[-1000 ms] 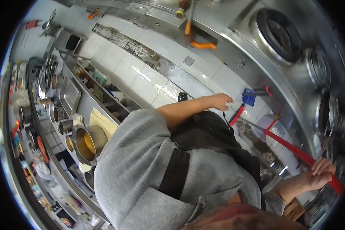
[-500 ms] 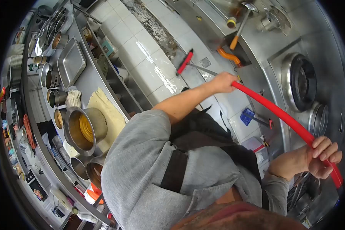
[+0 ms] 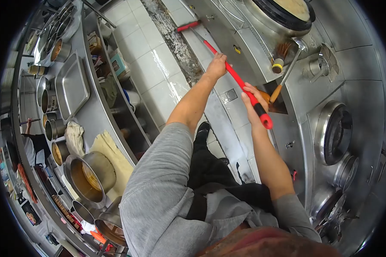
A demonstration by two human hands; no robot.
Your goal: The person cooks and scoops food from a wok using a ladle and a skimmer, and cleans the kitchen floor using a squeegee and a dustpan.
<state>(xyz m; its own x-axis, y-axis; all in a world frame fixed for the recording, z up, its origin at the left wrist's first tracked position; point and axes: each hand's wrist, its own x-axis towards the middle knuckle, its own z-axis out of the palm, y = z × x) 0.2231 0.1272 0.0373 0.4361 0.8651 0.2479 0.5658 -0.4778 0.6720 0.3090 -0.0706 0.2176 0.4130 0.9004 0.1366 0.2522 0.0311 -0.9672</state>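
Note:
A long red-handled floor brush (image 3: pixel 236 75) stretches away from me, its red and black head (image 3: pixel 188 26) down on the wet floor beside a dark drain strip (image 3: pixel 171 36). My left hand (image 3: pixel 216 66) is wrapped round the handle at its middle. Nearer the black-banded end, my right hand (image 3: pixel 254 100) grips the same handle, with some fingers partly hidden behind it.
On the left, a steel counter (image 3: pixel 98 103) bears pots, a metal tray (image 3: pixel 73 85) and a cloth (image 3: pixel 74 138). Along the right runs a steel cooking station (image 3: pixel 296 100) with woks, a ladle (image 3: pixel 287 68) and a short brush (image 3: pixel 281 57). A person (image 3: pixel 36 147) stands at far left.
The brush head has moved forward along the floor. My left hand has taken hold of the handle and gone forward; my right hand has come in from the far right with the handle's end.

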